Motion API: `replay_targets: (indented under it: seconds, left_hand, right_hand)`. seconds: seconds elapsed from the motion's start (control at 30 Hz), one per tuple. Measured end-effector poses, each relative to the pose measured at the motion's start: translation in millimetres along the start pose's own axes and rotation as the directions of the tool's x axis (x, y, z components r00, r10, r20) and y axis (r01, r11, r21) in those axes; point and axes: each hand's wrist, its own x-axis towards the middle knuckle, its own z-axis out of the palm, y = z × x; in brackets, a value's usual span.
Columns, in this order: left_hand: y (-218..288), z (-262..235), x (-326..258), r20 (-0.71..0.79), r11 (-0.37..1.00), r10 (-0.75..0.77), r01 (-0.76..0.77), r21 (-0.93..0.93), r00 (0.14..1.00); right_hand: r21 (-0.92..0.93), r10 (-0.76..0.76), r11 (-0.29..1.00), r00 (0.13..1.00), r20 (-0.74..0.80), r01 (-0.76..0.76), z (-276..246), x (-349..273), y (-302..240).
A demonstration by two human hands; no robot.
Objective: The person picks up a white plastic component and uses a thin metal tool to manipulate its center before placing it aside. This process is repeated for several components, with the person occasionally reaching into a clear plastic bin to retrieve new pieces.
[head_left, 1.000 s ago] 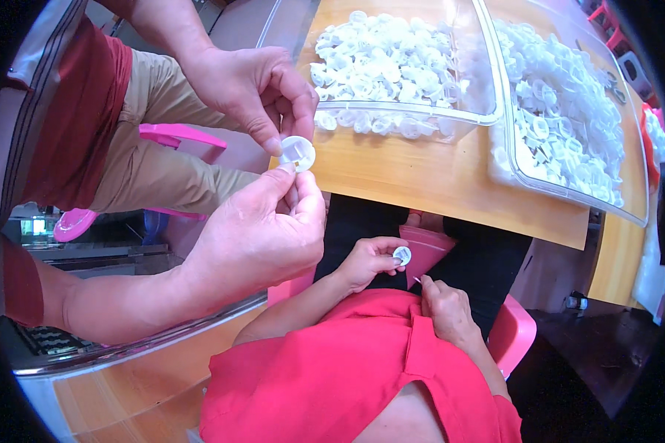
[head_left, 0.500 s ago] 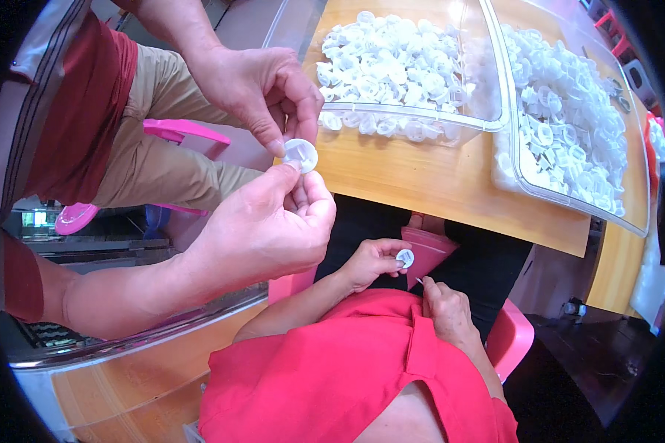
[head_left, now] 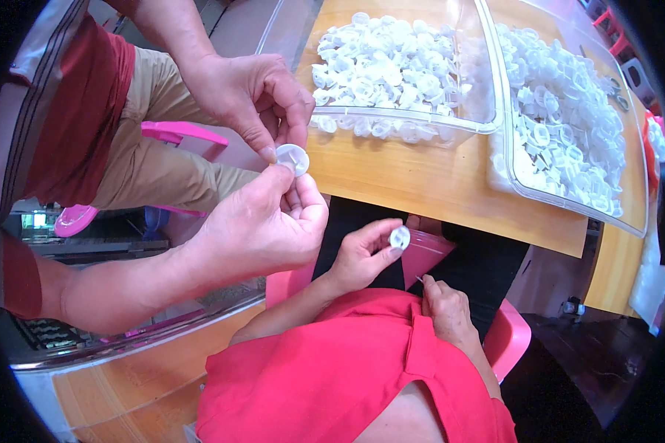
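Between the thumb and fingers of my left hand (head_left: 362, 257) is a small round white plastic cap (head_left: 400, 237), its face turned up toward me. My right hand (head_left: 448, 308) rests near my waist, its fingers closed on a thin pointed tool (head_left: 420, 278); most of this tool is hidden by the fingers. The two hands are apart. Below the cap, a pink container (head_left: 425, 251) sits between my thighs, partly covered by my left hand.
At the left, a co-worker's hands (head_left: 266, 214) hold a similar white cap (head_left: 292, 160). On the wooden table (head_left: 421, 184) stand two clear plastic bins, one (head_left: 451, 118) on the left and one (head_left: 569, 199) on the right, with many white pieces. Scissors (head_left: 618, 94) lie at the far right.
My left hand has lifted the cap slightly up and away from my right hand, tilting its face upward. My right hand stays in place. The co-worker's cap has turned a little.
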Motion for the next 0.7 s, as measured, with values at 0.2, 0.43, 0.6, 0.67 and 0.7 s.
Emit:
replay_targets:
  seconds: [0.2, 0.43, 0.6, 0.67, 0.7]
  left_hand:
    - [26.5, 24.3, 64.5, 0.134, 0.510, 0.612, -0.518, 0.687, 0.780]
    - [25.5, 39.1, 96.5, 0.212, 0.344, 0.631, -0.514, 0.786, 0.746]
    - [26.3, 47.8, 105.0, 0.147, 0.356, 0.615, -0.440, 0.825, 0.775]
    - [25.5, 49.6, 107.2, 0.135, 0.367, 0.622, -0.439, 0.820, 0.771]
    - [25.1, 48.2, 106.9, 0.132, 0.364, 0.625, -0.437, 0.823, 0.769]
  right_hand:
    - [0.019, 0.023, 1.000, 0.999, -0.034, -0.022, -5.6, -0.8, -2.8]
    - [0.028, 0.014, 1.000, 0.994, -0.112, -0.011, 0.2, 0.8, 4.8]
    - [0.037, 0.001, 0.999, 0.993, -0.119, 0.003, 0.1, -1.2, 4.8]
    - [0.030, 0.005, 1.000, 0.992, -0.125, -0.001, -1.9, -2.1, 3.0]
    - [0.044, 0.007, 0.999, 0.993, -0.116, -0.002, -1.5, -1.4, 2.9]
